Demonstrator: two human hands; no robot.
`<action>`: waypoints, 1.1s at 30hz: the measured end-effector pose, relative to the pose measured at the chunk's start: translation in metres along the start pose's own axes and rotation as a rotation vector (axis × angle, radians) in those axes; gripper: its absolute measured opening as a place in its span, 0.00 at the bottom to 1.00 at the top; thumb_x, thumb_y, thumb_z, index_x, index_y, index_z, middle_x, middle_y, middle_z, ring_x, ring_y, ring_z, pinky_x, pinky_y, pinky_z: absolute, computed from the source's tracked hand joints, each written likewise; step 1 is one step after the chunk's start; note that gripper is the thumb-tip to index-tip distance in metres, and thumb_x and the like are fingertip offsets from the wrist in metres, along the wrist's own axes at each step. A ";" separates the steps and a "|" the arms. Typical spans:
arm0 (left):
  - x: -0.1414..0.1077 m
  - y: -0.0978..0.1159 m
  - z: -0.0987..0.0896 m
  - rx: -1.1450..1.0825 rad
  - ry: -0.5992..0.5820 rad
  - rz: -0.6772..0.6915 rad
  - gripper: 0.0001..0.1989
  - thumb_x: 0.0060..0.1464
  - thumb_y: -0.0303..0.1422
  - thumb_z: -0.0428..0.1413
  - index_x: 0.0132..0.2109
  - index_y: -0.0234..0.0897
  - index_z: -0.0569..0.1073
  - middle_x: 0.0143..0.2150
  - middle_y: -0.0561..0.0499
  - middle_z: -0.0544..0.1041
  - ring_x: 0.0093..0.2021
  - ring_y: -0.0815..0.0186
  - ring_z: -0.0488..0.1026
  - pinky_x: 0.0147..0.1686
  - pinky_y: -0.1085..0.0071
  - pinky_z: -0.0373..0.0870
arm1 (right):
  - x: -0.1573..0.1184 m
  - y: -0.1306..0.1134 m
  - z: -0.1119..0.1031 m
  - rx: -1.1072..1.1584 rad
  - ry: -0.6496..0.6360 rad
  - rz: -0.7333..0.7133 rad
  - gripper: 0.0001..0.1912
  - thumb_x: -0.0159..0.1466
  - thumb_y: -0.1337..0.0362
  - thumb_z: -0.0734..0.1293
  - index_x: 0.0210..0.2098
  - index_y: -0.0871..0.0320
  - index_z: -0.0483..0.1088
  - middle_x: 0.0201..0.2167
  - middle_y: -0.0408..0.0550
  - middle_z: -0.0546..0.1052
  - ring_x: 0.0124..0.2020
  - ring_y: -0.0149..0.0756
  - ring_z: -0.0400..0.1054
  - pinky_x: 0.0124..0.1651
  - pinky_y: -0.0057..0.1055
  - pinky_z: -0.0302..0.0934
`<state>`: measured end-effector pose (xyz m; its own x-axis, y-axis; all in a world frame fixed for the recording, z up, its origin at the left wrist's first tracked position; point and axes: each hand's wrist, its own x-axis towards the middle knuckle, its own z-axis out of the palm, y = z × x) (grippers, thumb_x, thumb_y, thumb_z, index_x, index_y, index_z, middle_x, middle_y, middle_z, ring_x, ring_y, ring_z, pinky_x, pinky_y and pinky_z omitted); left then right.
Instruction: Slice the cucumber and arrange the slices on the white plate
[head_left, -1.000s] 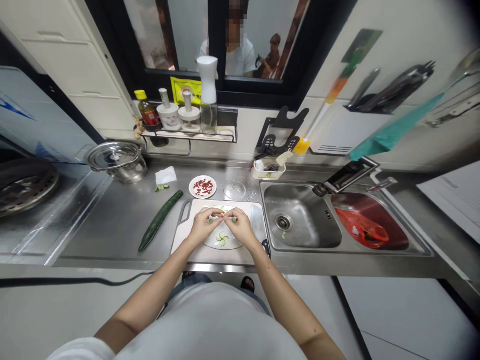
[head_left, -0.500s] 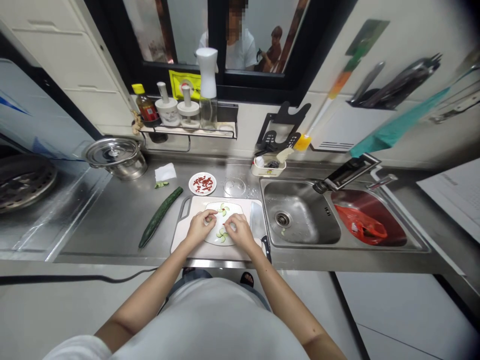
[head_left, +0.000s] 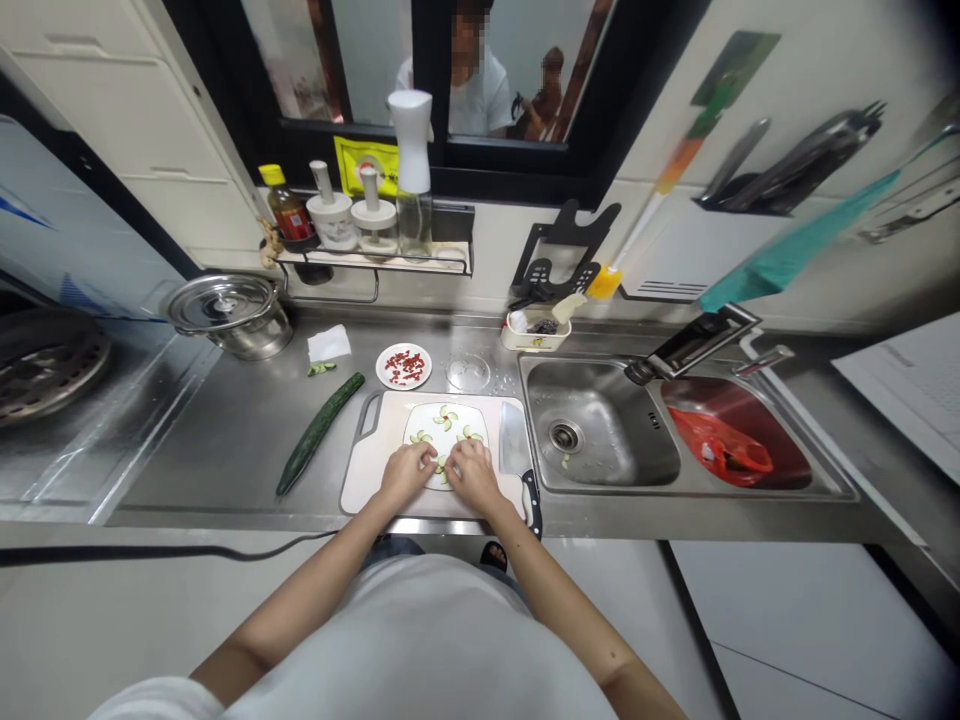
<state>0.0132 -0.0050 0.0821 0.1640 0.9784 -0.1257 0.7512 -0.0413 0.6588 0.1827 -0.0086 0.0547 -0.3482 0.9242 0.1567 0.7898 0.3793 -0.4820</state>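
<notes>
While a cook in a white shirt works at a steel kitchen counter, four pinwheels of cucumber slices (head_left: 445, 417) decorate a white plate (head_left: 447, 443) with softly rounded corners, lying on a pale cutting board (head_left: 367, 485) right in front of the cook. Each curved slice shows pale flesh edged in green, fanned out like a petal; the top and right-hand pinwheels carry a speck of red at the center, while fingers partly hide the lowest. The left hand (head_left: 406, 472) and right hand (head_left: 472, 476) converge on that lowest pinwheel, fingers bent and tips drawn together; from where I stand, I cannot tell whether either grips a piece. A knife (head_left: 514, 440) lies along the board's right side, a whole dark-green cucumber (head_left: 320, 435) rests to the left, and a small dish of chopped red bits (head_left: 405, 366) sits just beyond.
</notes>
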 end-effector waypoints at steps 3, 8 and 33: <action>-0.001 0.003 0.002 0.028 -0.015 -0.012 0.07 0.51 0.28 0.55 0.38 0.41 0.75 0.33 0.52 0.78 0.37 0.63 0.73 0.38 0.71 0.62 | -0.001 0.001 0.002 -0.002 0.001 -0.003 0.05 0.62 0.65 0.63 0.32 0.55 0.71 0.40 0.50 0.69 0.46 0.43 0.57 0.48 0.40 0.54; -0.001 0.008 0.004 0.069 -0.034 -0.026 0.05 0.53 0.31 0.56 0.38 0.41 0.75 0.34 0.52 0.78 0.40 0.63 0.73 0.40 0.70 0.62 | -0.001 0.001 0.004 -0.047 -0.037 0.007 0.05 0.63 0.65 0.63 0.34 0.56 0.72 0.42 0.52 0.69 0.48 0.43 0.56 0.50 0.40 0.52; 0.004 0.006 0.007 0.112 -0.062 -0.061 0.05 0.54 0.32 0.55 0.38 0.41 0.75 0.35 0.52 0.78 0.41 0.63 0.72 0.42 0.69 0.60 | 0.003 0.000 -0.010 -0.074 -0.091 0.106 0.05 0.61 0.65 0.63 0.34 0.56 0.71 0.41 0.50 0.69 0.47 0.42 0.55 0.50 0.37 0.50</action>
<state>0.0225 -0.0028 0.0807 0.1521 0.9656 -0.2108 0.8272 -0.0076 0.5619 0.1869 -0.0048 0.0639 -0.3029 0.9526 0.0276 0.8584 0.2853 -0.4264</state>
